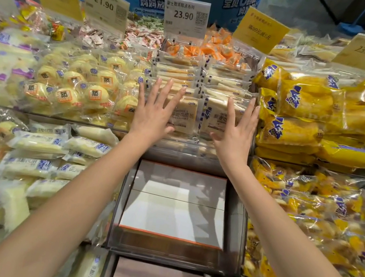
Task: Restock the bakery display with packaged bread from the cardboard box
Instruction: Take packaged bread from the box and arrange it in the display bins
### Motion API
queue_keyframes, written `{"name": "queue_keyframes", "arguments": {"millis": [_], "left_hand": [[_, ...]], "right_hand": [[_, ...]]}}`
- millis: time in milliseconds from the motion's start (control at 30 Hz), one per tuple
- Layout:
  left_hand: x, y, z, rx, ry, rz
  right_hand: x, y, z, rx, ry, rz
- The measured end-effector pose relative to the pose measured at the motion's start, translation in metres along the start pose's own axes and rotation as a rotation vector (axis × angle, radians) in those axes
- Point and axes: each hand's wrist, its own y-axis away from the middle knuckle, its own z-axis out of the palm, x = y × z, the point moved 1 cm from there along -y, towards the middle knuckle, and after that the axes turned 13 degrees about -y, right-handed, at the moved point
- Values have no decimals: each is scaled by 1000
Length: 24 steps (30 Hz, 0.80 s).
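My left hand [154,112] and right hand [236,130], grip wide, lie flat on bread packets [184,114]; palms hide their outer edges.

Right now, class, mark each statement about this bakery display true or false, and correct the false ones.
1. The left hand and right hand are both open. True.
2. The clear bin below them is full of bread. False: its white floor is bare.
3. The price tag behind the toast packets reads 23.90. True.
4. The yellow packets lie to the left of the hands. False: they lie to the right.
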Motion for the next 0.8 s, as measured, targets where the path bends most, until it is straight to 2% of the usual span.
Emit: {"name": "queue_keyframes", "arguments": {"millis": [233, 500, 633, 800], "left_hand": [[12, 38, -55, 14, 53, -22], [45, 117, -128, 113, 63, -13], [69, 167, -146, 95, 53, -26], [115, 228, -159, 32, 120, -46]], "right_hand": [[-17, 38, -43, -52, -67, 0], [-25, 102, -128, -62, -173, -106], [-20, 139, -148, -168, -127, -220], [0, 197, -159, -184, -139, -303]]}}
